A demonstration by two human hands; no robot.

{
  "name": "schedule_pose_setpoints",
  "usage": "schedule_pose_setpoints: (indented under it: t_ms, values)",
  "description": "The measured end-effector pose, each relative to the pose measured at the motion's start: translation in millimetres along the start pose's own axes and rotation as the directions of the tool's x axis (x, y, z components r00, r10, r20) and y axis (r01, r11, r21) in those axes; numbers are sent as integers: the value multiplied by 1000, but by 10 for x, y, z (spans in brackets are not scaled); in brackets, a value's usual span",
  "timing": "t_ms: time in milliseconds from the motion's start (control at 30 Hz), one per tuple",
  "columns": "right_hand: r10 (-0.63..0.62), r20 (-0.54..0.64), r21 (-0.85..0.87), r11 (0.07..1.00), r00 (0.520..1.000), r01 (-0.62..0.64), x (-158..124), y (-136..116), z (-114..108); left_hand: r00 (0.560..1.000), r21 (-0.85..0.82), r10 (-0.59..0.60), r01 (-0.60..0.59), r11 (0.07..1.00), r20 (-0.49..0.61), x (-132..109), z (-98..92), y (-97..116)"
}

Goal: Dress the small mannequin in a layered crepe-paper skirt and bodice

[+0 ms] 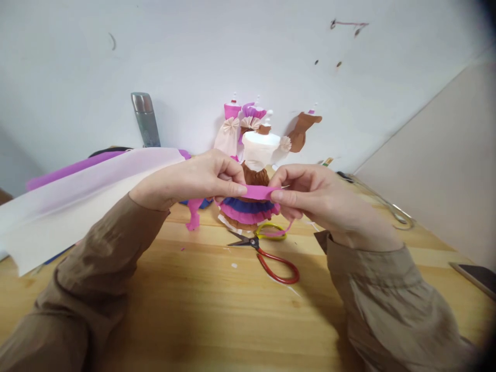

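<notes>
My left hand [217,178] and my right hand [304,191] pinch a pink crepe paper strip [259,192], stretched level between them. One end of the strip hangs below my left hand, and a thin curl dangles under my right. Right behind it stands a small dress form [260,147] with a cream bodice, a brown waist and a ruffled skirt [250,209] in blue, pink and brown. The strip hides part of the skirt's top. In front of the skirt lie scissors [253,242] with one yellow and one red handle, blades apart.
More small dressed forms [232,116] stand against the wall, a brown one [304,132] to the right. White and purple paper sheets [89,181] lie at left near a metal flask [146,121]. A phone [475,276] rests at the right edge of the wooden table [217,310].
</notes>
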State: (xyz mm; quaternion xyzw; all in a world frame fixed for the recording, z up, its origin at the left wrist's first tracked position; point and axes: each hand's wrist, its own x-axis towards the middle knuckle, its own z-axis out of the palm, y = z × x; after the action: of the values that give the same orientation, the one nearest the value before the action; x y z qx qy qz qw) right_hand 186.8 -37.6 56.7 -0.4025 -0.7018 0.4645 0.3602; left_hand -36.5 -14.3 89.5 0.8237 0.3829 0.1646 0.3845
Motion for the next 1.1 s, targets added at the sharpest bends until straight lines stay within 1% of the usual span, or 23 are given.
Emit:
schedule_pose_setpoints:
  t_ms: [67, 100, 167, 200, 267, 333, 400, 467, 600, 700, 767, 900, 1033, 1100]
  values:
    - [-51, -121, -89, 995, 991, 40, 15, -7, -7, 997, 6, 33, -33, 999, -66, 60, 11, -68]
    - [-88, -188, -140, 988, 978, 62, 29, -1, -10, 990, 15, 70, -68, 998, -122, 95, 23, -109]
    - [-170, -295, -240, 966, 940, 99, 69, 28, -18, 957, 72, 124, -108, 992, -263, 166, 58, -190]
    - [-204, -327, -283, 953, 923, 110, 91, 50, -24, 935, 110, 147, -118, 987, -322, 198, 76, -226]
    - [-257, -353, -359, 925, 899, 123, 134, 100, -38, 897, 187, 192, -126, 974, -399, 249, 108, -283]
    - [-307, -351, -431, 892, 884, 139, 168, 152, -56, 868, 244, 239, -143, 959, -434, 281, 126, -318]
    - [-354, -347, -493, 856, 869, 152, 192, 201, -74, 849, 288, 274, -152, 945, -452, 299, 134, -337]
    - [-381, -354, -538, 830, 854, 148, 206, 242, -91, 840, 319, 291, -151, 936, -458, 309, 135, -347]
    - [-366, -368, -551, 827, 855, 117, 216, 275, -109, 845, 349, 294, -138, 927, -447, 309, 126, -347]
    - [-359, -349, -529, 838, 866, 134, 202, 243, -105, 853, 313, 284, -152, 938, -438, 285, 104, -329]
    - [-344, -328, -492, 857, 880, 152, 181, 200, -95, 873, 249, 256, -161, 955, -414, 261, 85, -310]
    - [-288, -315, -366, 916, 904, 164, 136, 117, -72, 926, 59, 185, -175, 983, -328, 219, 55, -277]
    - [-265, -303, -242, 950, 915, 195, 116, 101, -82, 953, -69, 101, -125, 990, -285, 195, 35, -258]
    - [-251, -289, -171, 963, 924, 208, 113, 112, -100, 964, -113, 86, -117, 987, -251, 180, 23, -251]
